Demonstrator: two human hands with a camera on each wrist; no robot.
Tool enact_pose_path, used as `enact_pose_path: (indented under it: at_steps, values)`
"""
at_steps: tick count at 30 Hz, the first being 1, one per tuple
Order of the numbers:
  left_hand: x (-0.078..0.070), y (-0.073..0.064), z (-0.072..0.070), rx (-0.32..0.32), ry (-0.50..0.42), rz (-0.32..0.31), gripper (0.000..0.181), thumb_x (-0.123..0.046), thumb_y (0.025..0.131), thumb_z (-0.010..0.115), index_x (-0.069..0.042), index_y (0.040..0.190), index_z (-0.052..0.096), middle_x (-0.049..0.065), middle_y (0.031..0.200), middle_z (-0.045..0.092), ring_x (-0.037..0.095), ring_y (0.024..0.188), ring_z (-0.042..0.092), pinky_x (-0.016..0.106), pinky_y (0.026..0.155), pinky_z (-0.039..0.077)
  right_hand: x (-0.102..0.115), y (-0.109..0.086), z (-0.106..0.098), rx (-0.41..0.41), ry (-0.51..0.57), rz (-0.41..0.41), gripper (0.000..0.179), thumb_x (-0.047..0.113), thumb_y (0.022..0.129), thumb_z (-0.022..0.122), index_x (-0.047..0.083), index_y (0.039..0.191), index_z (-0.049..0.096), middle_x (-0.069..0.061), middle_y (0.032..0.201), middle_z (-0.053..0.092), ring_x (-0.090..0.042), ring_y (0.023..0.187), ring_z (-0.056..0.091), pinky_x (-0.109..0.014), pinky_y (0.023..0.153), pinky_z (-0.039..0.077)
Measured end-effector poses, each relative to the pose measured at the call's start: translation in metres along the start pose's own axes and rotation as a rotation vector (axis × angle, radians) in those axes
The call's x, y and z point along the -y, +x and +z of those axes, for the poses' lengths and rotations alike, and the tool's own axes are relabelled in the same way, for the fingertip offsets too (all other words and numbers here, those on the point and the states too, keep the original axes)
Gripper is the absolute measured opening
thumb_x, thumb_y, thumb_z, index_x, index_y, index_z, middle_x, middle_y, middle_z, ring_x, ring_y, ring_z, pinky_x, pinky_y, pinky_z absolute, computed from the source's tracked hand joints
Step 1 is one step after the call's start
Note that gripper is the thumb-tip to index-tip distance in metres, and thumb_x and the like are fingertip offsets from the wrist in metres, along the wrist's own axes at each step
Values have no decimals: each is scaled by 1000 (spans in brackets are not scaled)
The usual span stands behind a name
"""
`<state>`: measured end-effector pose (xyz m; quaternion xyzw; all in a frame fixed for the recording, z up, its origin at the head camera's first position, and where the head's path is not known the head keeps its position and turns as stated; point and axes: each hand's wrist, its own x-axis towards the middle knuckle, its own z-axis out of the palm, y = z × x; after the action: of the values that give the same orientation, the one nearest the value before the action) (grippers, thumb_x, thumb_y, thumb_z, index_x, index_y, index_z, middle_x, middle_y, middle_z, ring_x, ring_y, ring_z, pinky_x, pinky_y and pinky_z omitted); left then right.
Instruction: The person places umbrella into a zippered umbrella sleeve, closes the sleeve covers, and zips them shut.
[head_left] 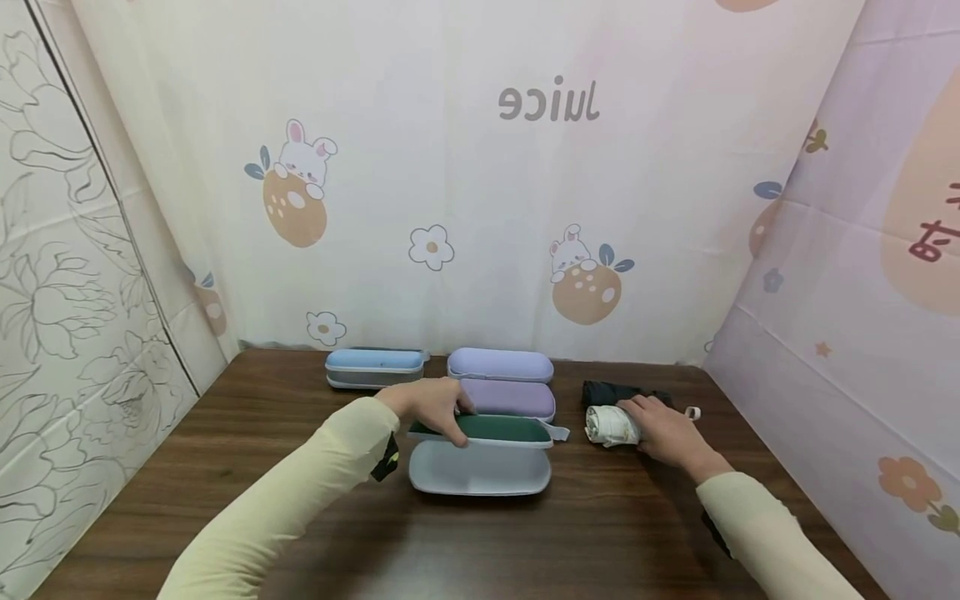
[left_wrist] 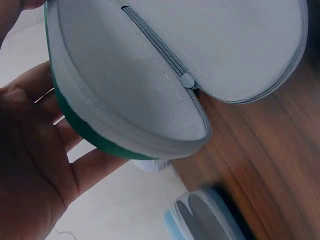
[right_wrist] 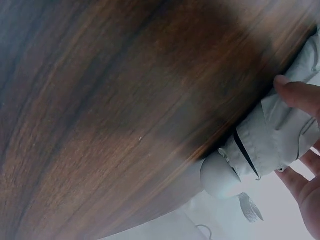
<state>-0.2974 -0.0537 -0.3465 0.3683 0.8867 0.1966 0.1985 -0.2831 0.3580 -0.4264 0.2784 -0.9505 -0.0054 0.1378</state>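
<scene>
My left hand (head_left: 433,406) holds the raised lid of a green zippered case (head_left: 498,428), thumb on the rim and fingers behind. The case stands partly unfolded, and its pale grey lining (head_left: 480,471) shows. In the left wrist view, a zipper pull (left_wrist: 187,80) sits by the hinge of the lining. On the right, my right hand (head_left: 670,431) grips a folded white umbrella (head_left: 611,426), which lies on the table. The right wrist view shows the thumb and fingers on opposite sides of its rolled cloth, with the rounded handle end (right_wrist: 220,175) sticking out.
Directly behind the green case lie a purple case (head_left: 513,399) and a lilac case (head_left: 500,364). A light blue case (head_left: 375,361) sits at the back left. Beyond the white umbrella is a black folded umbrella (head_left: 618,392). Printed curtains (head_left: 450,183) border the wooden table (head_left: 525,550).
</scene>
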Motion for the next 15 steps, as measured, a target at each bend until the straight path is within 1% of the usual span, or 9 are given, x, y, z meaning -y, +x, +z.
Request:
enact_pose_path:
  at_steps: [4, 9, 15]
  values:
    - [-1, 7, 6, 5, -3, -25, 49, -25, 74, 79, -9, 119, 68, 0, 113, 65, 6, 91, 58, 27, 78, 48, 2, 1, 2, 6, -54, -9, 68, -1, 61, 85, -3, 121, 55, -17, 107, 58, -36, 97, 56, -47, 70, 49]
    - [-1, 11, 9, 15, -4, -30, 49, -26, 75, 79, -9, 119, 68, 1, 116, 65, 7, 97, 59, 27, 81, 48, 3, 4, 4, 3, -88, -31, 65, -2, 61, 84, -4, 119, 54, -17, 102, 57, -36, 93, 57, -47, 69, 49]
    - [3, 16, 10, 20, -34, -28, 48, -26, 76, 78, -8, 119, 67, 2, 117, 66, 8, 101, 60, 27, 84, 48, 0, 5, 6, 24, -121, -13, 63, 7, 61, 87, -1, 115, 55, -16, 98, 57, -36, 90, 55, -48, 65, 48]
